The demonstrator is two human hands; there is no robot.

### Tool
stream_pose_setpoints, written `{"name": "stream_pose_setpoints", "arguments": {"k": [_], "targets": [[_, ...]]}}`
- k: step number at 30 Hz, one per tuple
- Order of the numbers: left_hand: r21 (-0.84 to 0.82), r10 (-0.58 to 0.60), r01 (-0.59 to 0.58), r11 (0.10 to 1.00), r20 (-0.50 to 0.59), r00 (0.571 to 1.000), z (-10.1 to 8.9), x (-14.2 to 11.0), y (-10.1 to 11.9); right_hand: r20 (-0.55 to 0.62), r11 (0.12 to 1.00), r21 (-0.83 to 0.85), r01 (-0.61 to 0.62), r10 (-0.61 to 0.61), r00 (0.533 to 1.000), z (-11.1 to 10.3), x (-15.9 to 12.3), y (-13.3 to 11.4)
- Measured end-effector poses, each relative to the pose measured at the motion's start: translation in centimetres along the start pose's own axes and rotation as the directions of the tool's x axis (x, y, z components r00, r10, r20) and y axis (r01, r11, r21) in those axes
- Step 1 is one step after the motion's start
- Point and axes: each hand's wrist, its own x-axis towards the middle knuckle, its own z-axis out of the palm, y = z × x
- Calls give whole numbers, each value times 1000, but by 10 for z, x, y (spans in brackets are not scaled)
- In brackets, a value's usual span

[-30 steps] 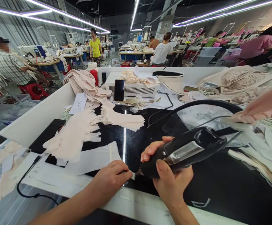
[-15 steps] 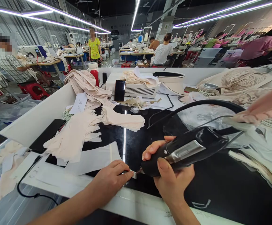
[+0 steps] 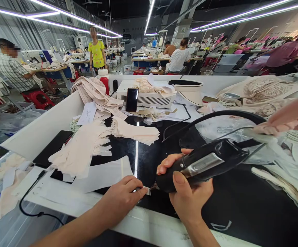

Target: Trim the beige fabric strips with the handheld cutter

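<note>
My right hand [image 3: 190,195] is wrapped round a black handheld power tool [image 3: 202,168] with a metal plate on its side and a thin metal tip. The tool lies tilted, its tip pointing left at a small white piece of material [image 3: 148,191]. My left hand [image 3: 123,193] is closed in a pinch on that piece, close to the black tabletop near the front edge. The tip appears to touch the piece or almost touch it. Just beyond my left hand lies a flat white sheet [image 3: 105,175], beside a pile of cream fabric pieces [image 3: 74,151].
A black cable [image 3: 215,114] arcs from the tool's rear, where a pale pink strip [image 3: 287,115] comes in from the right. A phone [image 3: 132,100] leans against a white vented box [image 3: 149,99]. Clear plastic and fabric [image 3: 290,171] lie right. A person in yellow [image 3: 97,55] stands beyond.
Both hands and the tool hold almost the same position. The person in yellow has shifted slightly left in the background, and the view has moved a little.
</note>
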Motion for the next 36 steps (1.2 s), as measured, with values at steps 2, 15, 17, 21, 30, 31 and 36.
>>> {"name": "stream_pose_setpoints", "arguments": {"k": [2, 15, 17, 21, 30, 31, 36], "targets": [[9, -1, 1, 1000, 10, 1000, 0, 0, 0, -3, 1000, -12, 3, -3, 1000, 0, 0, 0], [41, 7, -9, 999, 43, 999, -2, 1, -1, -33, 1000, -13, -17, 16, 999, 0, -2, -8], [45, 4, -7, 999, 46, 999, -2, 1, -1, -27, 1000, -21, -15, 15, 1000, 0, -4, -8], [46, 11, -13, 999, 46, 999, -3, 2, -1, -33, 998, -52, -23, 21, 999, 1, -6, -6], [-28, 36, -37, 999, -17, 999, -18, -3, -9, -23, 999, -53, -6, 5, 1000, -3, -6, -9], [-22, 35, -36, 999, -18, 999, -19, -4, -10, -25, 999, -50, -4, 3, 1000, -3, -6, -9], [2, 20, -20, 1000, -19, 1000, -21, -6, -14, -32, 999, -32, -24, 23, 999, -2, -5, -12]]}}
